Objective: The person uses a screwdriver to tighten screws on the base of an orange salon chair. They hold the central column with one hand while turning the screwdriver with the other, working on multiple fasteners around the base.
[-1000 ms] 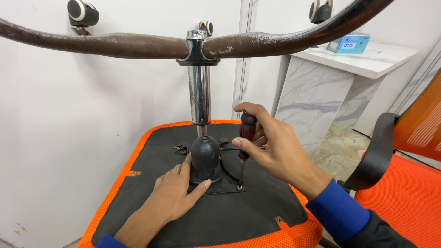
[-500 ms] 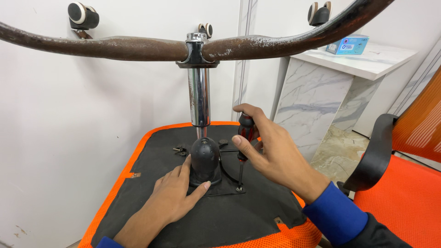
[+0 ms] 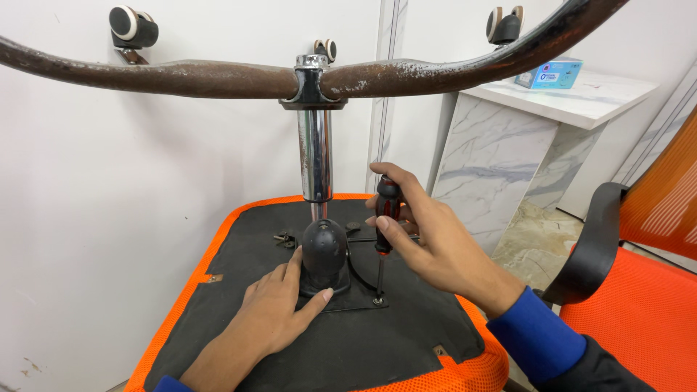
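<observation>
- The left hand (image 3: 279,312) lay flat and open on the black underside of the orange seat (image 3: 181,305), gripping nothing, thumb against the mechanism housing (image 3: 324,254).
- The right hand (image 3: 428,239) had its fingers closed round the screwdriver (image 3: 385,218), which had stood almost unmoved over the last second, tip at a screw (image 3: 377,300) in the mounting plate.
- Whether the screw turned was too small to tell.
- Farther off, the rusty chair base (image 3: 181,76) ran out of view at both ends.

Setting: office-type interior doubling as a repair spot. Evidence: plain white wall (image 3: 145,181), white marble-patterned counter (image 3: 494,167), stone-tile floor (image 3: 537,232), orange mesh office chair with black armrest (image 3: 639,276) alongside an upturned orange-and-black chair seat (image 3: 218,290).
</observation>
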